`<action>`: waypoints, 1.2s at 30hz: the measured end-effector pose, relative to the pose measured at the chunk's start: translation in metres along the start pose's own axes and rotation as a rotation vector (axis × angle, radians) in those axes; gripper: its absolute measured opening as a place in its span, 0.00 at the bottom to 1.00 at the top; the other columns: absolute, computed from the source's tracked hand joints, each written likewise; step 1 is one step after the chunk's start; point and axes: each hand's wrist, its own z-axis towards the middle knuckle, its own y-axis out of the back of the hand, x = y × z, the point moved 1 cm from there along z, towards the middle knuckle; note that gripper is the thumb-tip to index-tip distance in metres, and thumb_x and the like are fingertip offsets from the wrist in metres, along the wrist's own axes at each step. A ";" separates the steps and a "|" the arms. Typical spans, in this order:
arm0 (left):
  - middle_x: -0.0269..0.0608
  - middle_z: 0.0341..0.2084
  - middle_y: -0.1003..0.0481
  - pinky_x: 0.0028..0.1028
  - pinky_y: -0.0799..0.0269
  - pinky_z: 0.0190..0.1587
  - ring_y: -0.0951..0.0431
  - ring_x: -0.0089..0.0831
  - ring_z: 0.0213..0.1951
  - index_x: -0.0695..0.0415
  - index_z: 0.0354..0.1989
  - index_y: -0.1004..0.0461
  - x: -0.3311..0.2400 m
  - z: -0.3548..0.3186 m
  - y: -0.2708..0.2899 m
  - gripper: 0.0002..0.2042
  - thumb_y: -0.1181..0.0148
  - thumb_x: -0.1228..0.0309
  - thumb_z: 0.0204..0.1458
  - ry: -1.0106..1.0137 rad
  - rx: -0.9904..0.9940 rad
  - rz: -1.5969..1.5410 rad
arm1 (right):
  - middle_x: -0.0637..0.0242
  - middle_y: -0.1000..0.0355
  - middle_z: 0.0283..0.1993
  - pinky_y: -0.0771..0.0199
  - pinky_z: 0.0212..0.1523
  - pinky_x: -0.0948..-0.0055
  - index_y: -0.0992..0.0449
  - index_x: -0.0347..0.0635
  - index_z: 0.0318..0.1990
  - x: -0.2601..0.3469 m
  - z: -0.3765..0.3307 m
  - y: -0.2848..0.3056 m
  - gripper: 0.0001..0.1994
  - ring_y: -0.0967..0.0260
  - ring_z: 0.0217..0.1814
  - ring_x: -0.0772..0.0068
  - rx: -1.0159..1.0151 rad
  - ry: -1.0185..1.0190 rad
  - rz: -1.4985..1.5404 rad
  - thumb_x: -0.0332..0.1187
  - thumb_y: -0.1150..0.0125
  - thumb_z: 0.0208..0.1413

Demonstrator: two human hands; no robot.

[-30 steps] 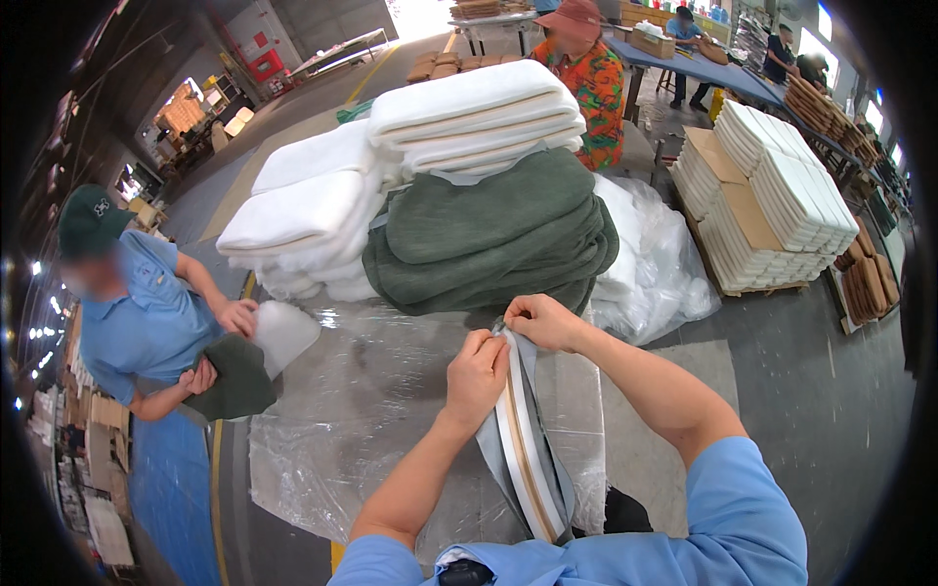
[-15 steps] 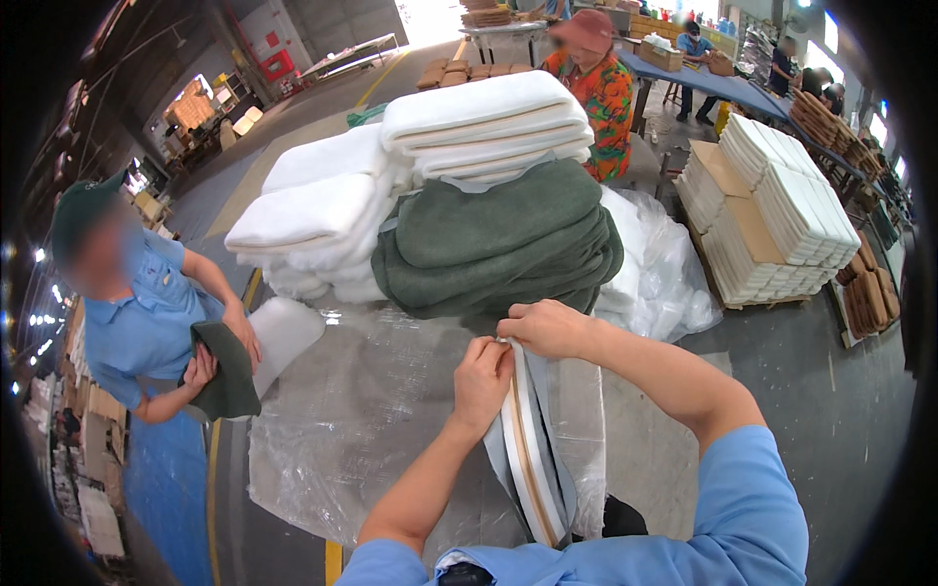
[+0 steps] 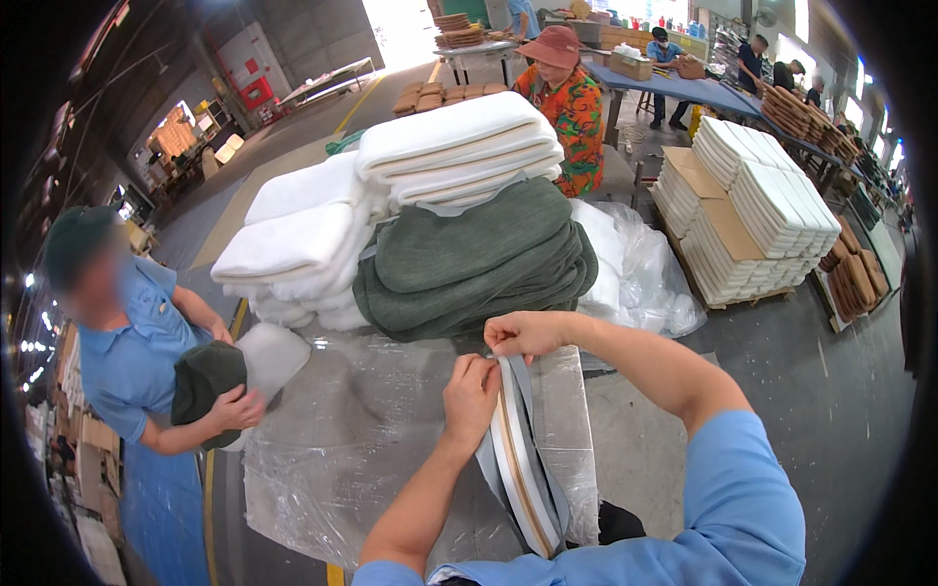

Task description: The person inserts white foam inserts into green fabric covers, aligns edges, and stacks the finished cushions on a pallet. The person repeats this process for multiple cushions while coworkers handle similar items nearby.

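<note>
My left hand (image 3: 471, 398) and my right hand (image 3: 528, 334) are close together at the far end of a layered seat cushion (image 3: 516, 467). Its white padding, with a tan strip along the middle, shows edge-on between grey-green fabric sides. The fingers of both hands pinch the cushion's end. Its near end reaches down against my blue shirt. Just beyond my hands lies a heap of dark green cushion covers (image 3: 479, 244). Behind and left of it rise folded white pads (image 3: 454, 137) and more white pads (image 3: 283, 239).
Clear plastic film covers the table (image 3: 342, 430). At left, a co-worker (image 3: 142, 342) holds a green cover (image 3: 210, 376) and white pad (image 3: 274, 359). Another person (image 3: 567, 107) is behind the stacks. At right are crumpled plastic (image 3: 650, 278) and a pallet of white pads (image 3: 757, 215).
My hands stay pinched at the cushion's end, shifting slightly. The co-worker's hands and green cover have moved, folding the cover more. The whole view has shifted a little.
</note>
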 end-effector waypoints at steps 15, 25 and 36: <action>0.42 0.64 0.26 0.30 0.30 0.63 0.26 0.31 0.63 0.59 0.58 0.18 0.029 0.045 -0.018 0.17 0.36 0.72 0.62 0.287 0.413 -0.449 | 0.61 0.24 0.29 0.23 0.34 0.63 0.24 0.35 0.36 -0.047 -0.040 -0.091 0.22 0.27 0.29 0.68 -0.635 -0.070 0.281 0.49 0.37 0.69; 0.36 0.67 0.26 0.27 0.35 0.62 0.26 0.24 0.57 0.60 0.42 0.16 0.043 0.021 -0.044 0.13 0.43 0.64 0.72 0.550 0.215 -0.969 | 0.45 0.21 0.33 0.24 0.43 0.44 0.24 0.35 0.32 -0.022 -0.040 -0.080 0.23 0.21 0.40 0.38 -0.521 0.041 -0.399 0.47 0.46 0.72; 0.37 0.69 0.29 0.27 0.38 0.61 0.31 0.23 0.61 0.57 0.35 0.20 0.040 -0.014 -0.040 0.14 0.45 0.63 0.73 0.379 0.062 -1.020 | 0.52 0.22 0.28 0.24 0.36 0.44 0.24 0.39 0.29 0.002 -0.050 -0.088 0.20 0.21 0.33 0.41 -0.216 0.157 -0.821 0.43 0.44 0.70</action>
